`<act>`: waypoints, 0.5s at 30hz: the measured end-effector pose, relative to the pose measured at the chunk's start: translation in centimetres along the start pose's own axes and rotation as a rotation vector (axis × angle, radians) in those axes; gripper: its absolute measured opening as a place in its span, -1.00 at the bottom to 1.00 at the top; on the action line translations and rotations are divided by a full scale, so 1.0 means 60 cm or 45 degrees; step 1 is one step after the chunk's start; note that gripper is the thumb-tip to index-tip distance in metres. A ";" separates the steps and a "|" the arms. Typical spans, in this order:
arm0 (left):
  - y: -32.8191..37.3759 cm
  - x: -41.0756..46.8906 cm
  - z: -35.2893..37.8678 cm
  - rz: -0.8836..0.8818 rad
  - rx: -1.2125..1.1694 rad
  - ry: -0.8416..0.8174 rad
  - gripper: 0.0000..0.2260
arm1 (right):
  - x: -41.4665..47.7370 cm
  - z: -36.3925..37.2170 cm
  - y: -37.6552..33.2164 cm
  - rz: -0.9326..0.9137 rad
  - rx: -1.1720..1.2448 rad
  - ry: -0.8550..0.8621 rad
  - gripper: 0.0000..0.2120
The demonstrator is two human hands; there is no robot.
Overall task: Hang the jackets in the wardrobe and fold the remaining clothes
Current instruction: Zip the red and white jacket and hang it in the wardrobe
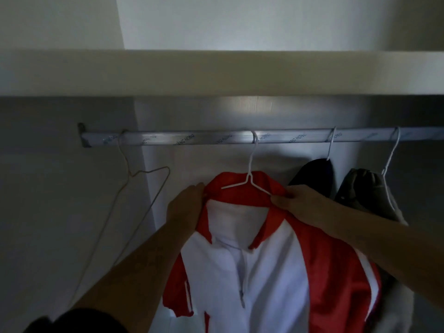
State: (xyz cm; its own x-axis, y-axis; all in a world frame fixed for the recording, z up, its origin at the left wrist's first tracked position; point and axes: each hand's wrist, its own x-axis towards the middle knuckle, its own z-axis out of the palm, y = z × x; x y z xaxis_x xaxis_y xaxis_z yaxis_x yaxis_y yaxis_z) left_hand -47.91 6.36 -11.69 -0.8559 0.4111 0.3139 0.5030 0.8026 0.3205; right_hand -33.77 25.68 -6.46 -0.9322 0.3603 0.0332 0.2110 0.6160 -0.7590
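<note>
- The red-and-white jacket (264, 272) hangs on a white wire hanger (249, 182) hooked over the middle of the wardrobe rail (192, 138).
- The right hand (296, 200) has its fingers pinched on the collar's right side.
- The left hand (185, 205) touches the collar's left edge; its fingers are tucked behind the cloth, so I cannot tell their grip.
- An empty hanger (153, 188) hangs to the left; a dark garment (314, 173) and a grey garment (360, 191) hang to the right.

A thick pale shelf (216, 73) spans the dim wardrobe (48, 212), a grey-white wall (240, 20) above it. Under it a metal hanging rail (192, 138) with printed lettering runs from a left bracket (82, 138), and soft light falls on the back panel (240, 109).
</note>
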 end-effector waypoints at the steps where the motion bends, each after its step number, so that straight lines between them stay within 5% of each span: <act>1: -0.001 -0.001 0.001 0.017 -0.007 0.033 -0.69 | -0.006 0.003 0.004 -0.102 -0.294 0.092 -0.66; 4: -0.004 -0.002 0.001 0.050 -0.012 0.039 -0.69 | -0.063 0.027 0.020 -0.553 -0.827 0.617 -0.65; 7: -0.005 -0.002 0.001 0.086 0.019 0.048 -0.71 | -0.133 0.091 0.059 -0.788 -0.743 0.656 -0.76; 15: -0.013 -0.018 0.013 0.133 -0.052 0.094 -0.61 | -0.113 0.222 0.162 -0.220 -0.752 0.303 -0.84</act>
State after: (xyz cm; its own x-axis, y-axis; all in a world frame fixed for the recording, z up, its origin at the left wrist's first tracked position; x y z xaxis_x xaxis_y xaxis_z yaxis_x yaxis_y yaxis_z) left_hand -47.47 5.63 -12.96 -0.7881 0.4571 0.4122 0.5947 0.7382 0.3185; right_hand -29.35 19.88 -22.71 -0.8912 0.3247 0.3169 0.2528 0.9354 -0.2473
